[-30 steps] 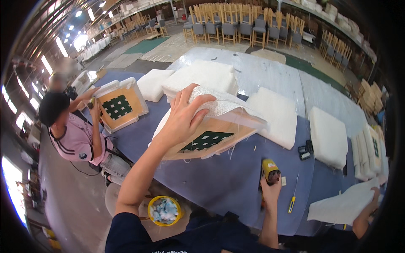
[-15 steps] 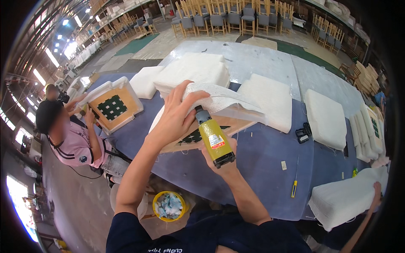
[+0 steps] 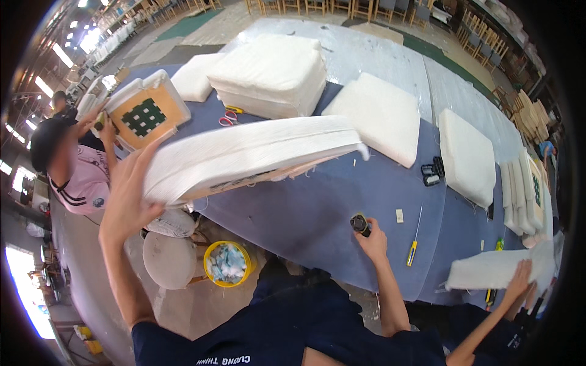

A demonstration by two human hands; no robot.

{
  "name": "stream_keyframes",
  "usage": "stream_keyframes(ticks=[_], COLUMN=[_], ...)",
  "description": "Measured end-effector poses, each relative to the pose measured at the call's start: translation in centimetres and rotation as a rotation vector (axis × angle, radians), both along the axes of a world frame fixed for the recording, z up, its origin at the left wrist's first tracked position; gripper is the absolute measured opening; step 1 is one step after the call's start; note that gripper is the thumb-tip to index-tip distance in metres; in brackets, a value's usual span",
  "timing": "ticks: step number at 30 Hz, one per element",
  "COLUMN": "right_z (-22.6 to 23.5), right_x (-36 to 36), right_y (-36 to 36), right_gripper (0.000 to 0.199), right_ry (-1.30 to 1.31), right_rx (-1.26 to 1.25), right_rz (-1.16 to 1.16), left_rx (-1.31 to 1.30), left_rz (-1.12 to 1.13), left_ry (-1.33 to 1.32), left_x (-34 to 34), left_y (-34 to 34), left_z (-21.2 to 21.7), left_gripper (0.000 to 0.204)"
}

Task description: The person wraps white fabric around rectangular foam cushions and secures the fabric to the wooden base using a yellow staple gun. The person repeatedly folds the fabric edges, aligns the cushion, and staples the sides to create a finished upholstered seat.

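Observation:
My left hand [image 3: 127,198] grips the left end of a white padded seat cushion [image 3: 250,149], thumb below and fingers over the fabric. The cushion is tilted up on its edge above the blue-covered table [image 3: 293,226], and a strip of its wooden underside shows along the bottom. My right hand [image 3: 373,243] is wrapped round a staple gun [image 3: 360,224] with a dark end and a yellowish body, seen nearly end-on. The staple gun is held near the table's front edge, apart from the cushion.
Stacked white cushions [image 3: 265,76], red scissors [image 3: 228,119] and a yellow-handled screwdriver [image 3: 412,253] lie on the table. A yellow basket [image 3: 210,262] of scraps stands below, beside a round stool [image 3: 168,259]. Co-workers handle a seat [image 3: 168,91] at left and a cushion [image 3: 482,269] at right.
The staple gun in my right hand has moved away from the cushion, down and right. My left hand has moved left and now holds the cushion's end, the cushion turned up on edge.

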State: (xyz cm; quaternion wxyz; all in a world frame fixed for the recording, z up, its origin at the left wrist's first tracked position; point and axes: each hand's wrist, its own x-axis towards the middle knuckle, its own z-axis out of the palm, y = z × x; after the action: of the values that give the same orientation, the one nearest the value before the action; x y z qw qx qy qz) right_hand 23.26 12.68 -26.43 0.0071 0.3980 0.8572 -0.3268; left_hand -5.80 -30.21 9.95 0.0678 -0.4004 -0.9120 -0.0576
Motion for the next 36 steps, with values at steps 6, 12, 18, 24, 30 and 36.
stream_keyframes(ticks=[6, 12, 18, 24, 30, 36], right_z=[-9.1, 3.0, 16.6, 27.8, 25.4, 29.1], right_x=[0.2, -16.9, -18.9, -12.2, -12.4, -15.2], right_y=[1.0, -9.2, -5.8, -7.8, -9.6, -9.2], right_gripper=[0.085, 0.069, 0.062, 0.055, 0.044, 0.026], right_ry=[0.045, 0.721, 1.118, 0.812, 0.797, 1.159], right_rx=[0.041, -1.442, -0.647, 0.333, 0.589, 0.543], right_rz=[0.179, 0.016, 0.391, 0.413, 0.569, 0.727], left_rx=[-0.03, 0.094, 0.422, 0.496, 1.065, 0.962], left_rz=[0.122, -0.017, 0.011, -0.247, -0.117, -0.062], left_ry=[0.143, 0.198, 0.263, -0.042, -0.402, -0.17], left_x=[5.1, 5.1, 3.3, 4.2, 3.2, 3.1], left_y=[-3.2, -1.2, -2.3, 6.4, 12.0, 15.7], left_z=[-13.1, -14.5, -12.2, -9.2, -16.3, -13.4], left_gripper=[0.111, 0.106, 0.106, 0.148, 0.128, 0.118])
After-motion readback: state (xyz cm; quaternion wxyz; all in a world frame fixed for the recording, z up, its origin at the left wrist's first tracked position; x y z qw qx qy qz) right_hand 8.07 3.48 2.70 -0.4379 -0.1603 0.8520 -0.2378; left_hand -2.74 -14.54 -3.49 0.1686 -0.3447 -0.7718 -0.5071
